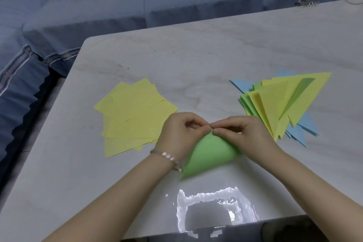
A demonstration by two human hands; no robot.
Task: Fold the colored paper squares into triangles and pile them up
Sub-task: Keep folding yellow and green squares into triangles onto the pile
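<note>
- Both hands, left hand (pixel 179 133) and right hand (pixel 243 133), pinch the corners of a green paper square (pixel 208 155) together at table (pixel 196 55) centre, mid-fold.
- Folded triangles pile (pixel 282 104) lies right.
- Unfolded yellow squares (pixel 131 116) wait left; judging by them, much folding remains.

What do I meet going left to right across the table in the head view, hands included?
yellow paper squares → left hand → green sheet, pinched by both hands → right hand → pile of folded triangles
</note>
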